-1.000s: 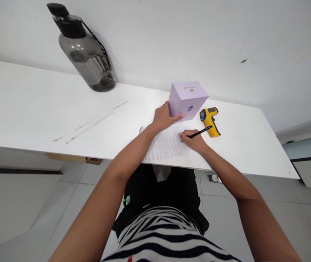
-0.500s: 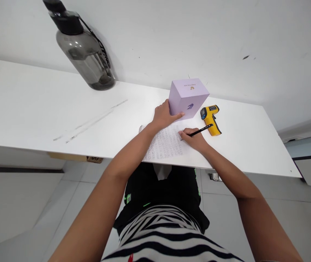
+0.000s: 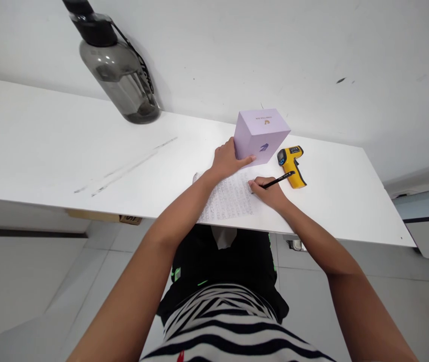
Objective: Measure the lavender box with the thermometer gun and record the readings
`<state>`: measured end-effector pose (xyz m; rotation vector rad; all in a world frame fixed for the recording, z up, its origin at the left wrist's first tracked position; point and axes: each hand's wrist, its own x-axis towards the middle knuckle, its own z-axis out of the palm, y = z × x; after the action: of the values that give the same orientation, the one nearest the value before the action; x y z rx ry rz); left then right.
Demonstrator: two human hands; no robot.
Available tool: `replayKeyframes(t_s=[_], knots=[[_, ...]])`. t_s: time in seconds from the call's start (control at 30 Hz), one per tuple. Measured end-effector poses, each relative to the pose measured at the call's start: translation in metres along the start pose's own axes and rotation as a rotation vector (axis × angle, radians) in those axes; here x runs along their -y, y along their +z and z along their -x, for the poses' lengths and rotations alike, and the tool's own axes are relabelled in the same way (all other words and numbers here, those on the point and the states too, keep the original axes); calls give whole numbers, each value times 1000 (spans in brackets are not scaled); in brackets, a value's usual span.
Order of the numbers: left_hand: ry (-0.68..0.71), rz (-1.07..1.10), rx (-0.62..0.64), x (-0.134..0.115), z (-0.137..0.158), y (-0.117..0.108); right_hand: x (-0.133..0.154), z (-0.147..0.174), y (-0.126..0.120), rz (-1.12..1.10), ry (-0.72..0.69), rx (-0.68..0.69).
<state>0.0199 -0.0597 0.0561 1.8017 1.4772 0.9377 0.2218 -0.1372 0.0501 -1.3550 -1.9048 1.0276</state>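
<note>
A pale purple box (image 3: 263, 138) stands on the white table against the wall side. My left hand (image 3: 229, 158) is closed on its lower left corner, thumb across the front face and fingers along the left side. Pinched in my right hand (image 3: 271, 192) is a slim black pen (image 3: 279, 180), its upper end slanting up to the right. The pen's tip is hidden by my fingers. Beneath both hands lies a whitish sheet (image 3: 229, 198) with rows of small grey marks or bumps; I cannot tell which. My right hand rests at the sheet's right edge.
A yellow and black infrared thermometer (image 3: 294, 173) lies just right of the box and pen. A large grey water bottle (image 3: 124, 80) stands at the back left. The white table (image 3: 350, 191) has its front edge close to my body. Dark scuffs mark its left part.
The whole view has shifted very slightly. Both hands keep their holds on the box and the pen, with almost no movement.
</note>
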Motion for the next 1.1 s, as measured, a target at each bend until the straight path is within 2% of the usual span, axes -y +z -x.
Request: replayKeyframes(t_s=[0.13,0.47,0.7,0.9,1.1], knots=[[-4,-3,0,1,0,1,0,0,0,13,-8,24],[0,-22,-2,0,0,0,1,1,1,7,-23,-37],[4,-14,-16,2,-1,1,-2,1,2,52,-33,-32],[9,-18,-10,2,-1,1,-4,1,1,19,-23,16],[-8,-21,4,-2,1,-1,-6,-1,0,-29,1,-5]])
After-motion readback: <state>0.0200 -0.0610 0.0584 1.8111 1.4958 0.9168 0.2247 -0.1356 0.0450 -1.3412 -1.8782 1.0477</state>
